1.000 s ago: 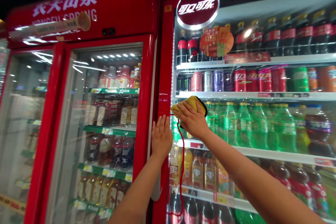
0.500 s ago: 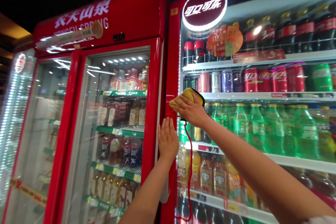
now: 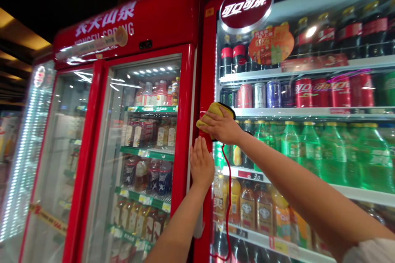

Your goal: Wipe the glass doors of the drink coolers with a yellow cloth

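Observation:
My right hand (image 3: pixel 222 125) holds a yellow cloth (image 3: pixel 218 110) with a black edge, its fingers spread over the cloth. The cloth presses on the red door frame (image 3: pixel 207 70) of the right-hand drinks fridge and overlaps the edge of the glass. Just below and to the left, my left hand (image 3: pixel 202 163) lies open against the same red frame, fingers stretched upward and nothing in them. A thin red cord (image 3: pixel 228 197) hangs below the cloth, down along the glass. Where its upper end is fastened is hidden.
Bottles and cans stand on shelves behind the glass, among them green bottles (image 3: pixel 311 144). A lit oval sign (image 3: pixel 246 8) is near the top of this fridge. Left of it stands another red fridge (image 3: pixel 182 131) with glass doors, a narrow gap between them.
My right hand and the cloth have shifted left across the red frame. My left hand stays on the frame. The view has turned slightly left, and the oval sign's bright ring has dimmed.

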